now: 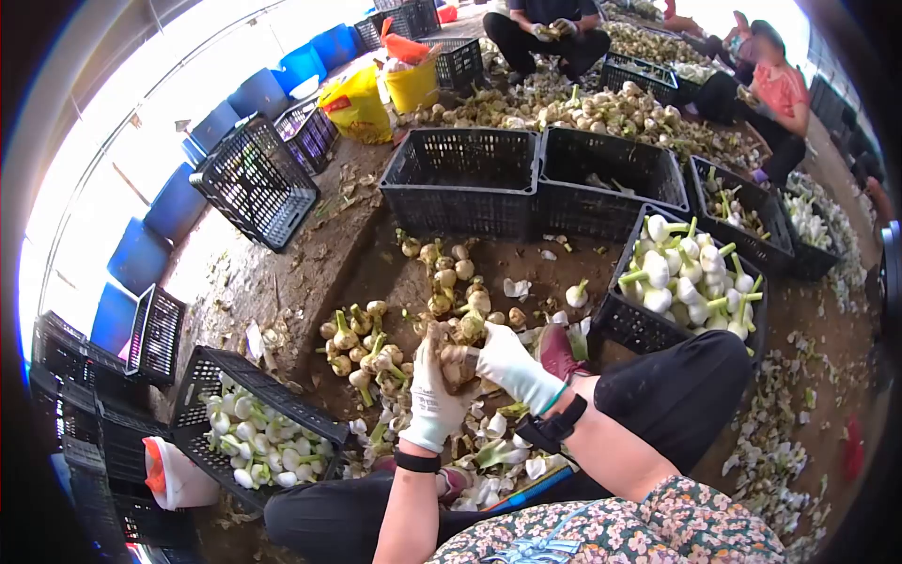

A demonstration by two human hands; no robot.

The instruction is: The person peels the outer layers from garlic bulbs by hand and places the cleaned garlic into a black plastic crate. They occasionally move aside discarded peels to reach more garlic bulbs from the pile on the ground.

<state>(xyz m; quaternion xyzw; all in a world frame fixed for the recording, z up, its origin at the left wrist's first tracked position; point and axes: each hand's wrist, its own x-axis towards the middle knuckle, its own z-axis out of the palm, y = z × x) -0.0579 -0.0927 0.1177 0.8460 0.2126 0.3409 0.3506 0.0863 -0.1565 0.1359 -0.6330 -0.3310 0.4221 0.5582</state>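
My left hand [435, 399], in a white glove with soiled fingers, is closed around a brownish, unpeeled garlic bulb [458, 371]. From the right, my right hand [512, 365], also gloved, meets the same bulb with its fingers closed on it; the fingertips are partly hidden. Just beyond my hands lies a heap of unpeeled garlic bulbs [362, 343] with cut stems. One whiter garlic bulb [577, 293] sits apart on the ground. Peeled skins [503, 451] are scattered beneath my hands, between my legs.
A black crate [615, 320] of white garlic stands to the right, and a tilted crate [202, 371] of white garlic to the left. Two black crates [460, 199] stand ahead. A white bucket [183, 479] is at lower left. Other people [554, 33] sit beyond by garlic piles.
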